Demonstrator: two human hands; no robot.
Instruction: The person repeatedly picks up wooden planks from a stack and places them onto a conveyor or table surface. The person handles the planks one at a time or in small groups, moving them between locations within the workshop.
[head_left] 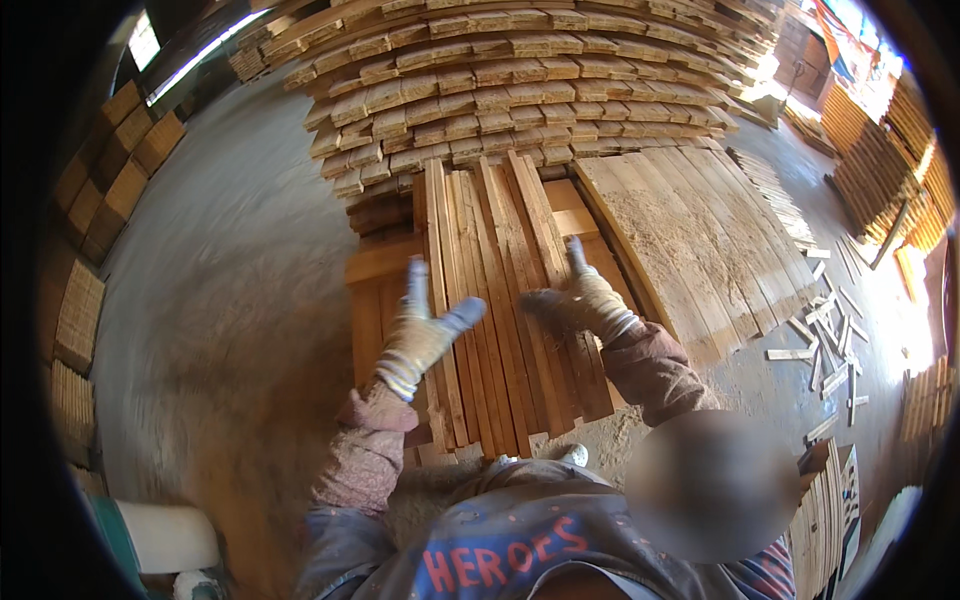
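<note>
At the far left edge of the frame, stacks of short wood blocks point(100, 190) stand along the concrete floor point(220, 300), and a white and green object point(165, 535) sits at the lower left. Just left of centre, the left hand point(425, 330), in a worn work glove, lies over the left side of a bundle of long thin wooden slats point(500, 300); its grip is open, forefinger pointing up the frame and thumb spread to the right, with nothing closed in it. The slats lie side by side in the middle of the frame on a low wooden pallet point(375, 265), their far ends fanned slightly apart. The right hand point(580, 300), also gloved, rests flat on the right side of the same slats, fingers loose and unclenched, one pointing upward. Behind the slats, across the top centre, rises a large tiered stack of boards point(520, 80). To the right lie wide, sawdust-covered planks point(690, 240), then scattered offcuts point(825, 330) on the floor, and more stacked wood point(890, 160) at the upper right.
</note>
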